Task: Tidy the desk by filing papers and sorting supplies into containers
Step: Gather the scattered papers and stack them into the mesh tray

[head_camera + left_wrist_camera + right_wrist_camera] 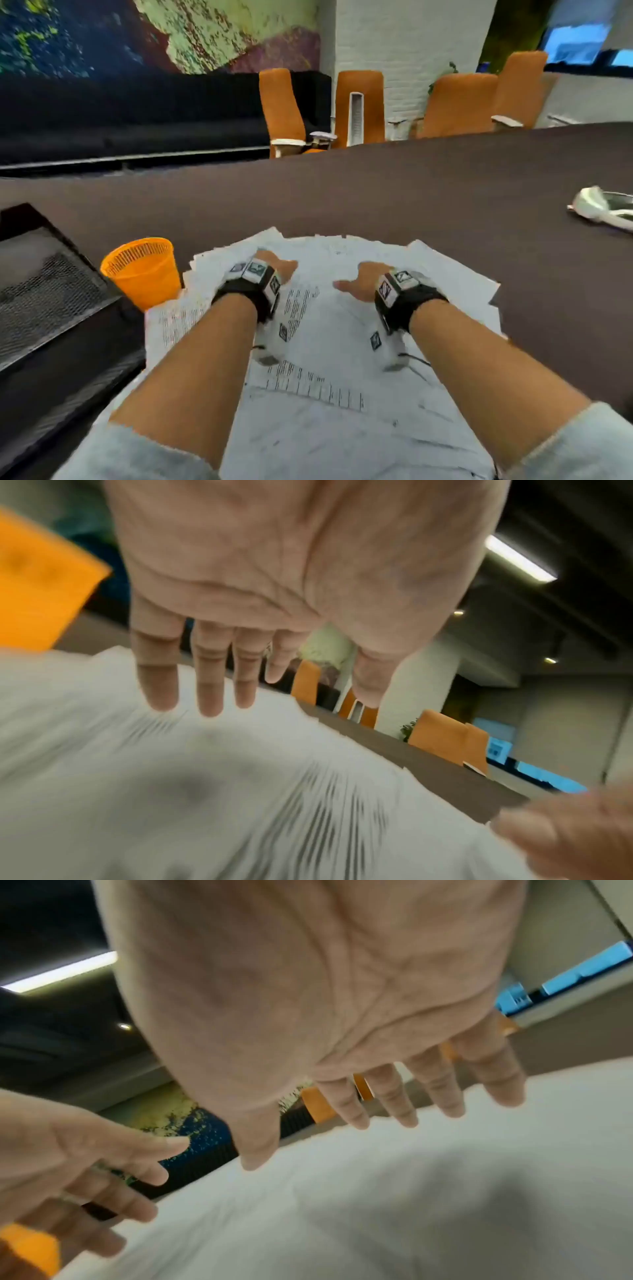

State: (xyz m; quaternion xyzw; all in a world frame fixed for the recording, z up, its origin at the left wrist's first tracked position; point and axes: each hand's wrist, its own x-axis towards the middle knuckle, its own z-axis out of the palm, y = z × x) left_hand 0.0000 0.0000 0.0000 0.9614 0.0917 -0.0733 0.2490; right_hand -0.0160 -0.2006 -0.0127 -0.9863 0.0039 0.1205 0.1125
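**Squaring up the paper pile before filing**

Loose papers (329,342) lie fanned across the near surface (411,192). Left hand (274,265) and right hand (359,281) hover over them, fingers spread, holding nothing. I'd sweep edges inward, then lift. Mesh tray (44,284) and orange cup (144,270) sit left.

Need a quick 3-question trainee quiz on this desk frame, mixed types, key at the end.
1. True or false: both hands, left hand and right hand, are open above the papers.
2. Multiple choice: the orange mesh cup stands (A) left of the papers, (B) on top of the papers, (C) at the desk's right edge.
3. Fill in: the black mesh tray lies to the ____ of the orange mesh cup.

Key: 1 true; 2 A; 3 left.
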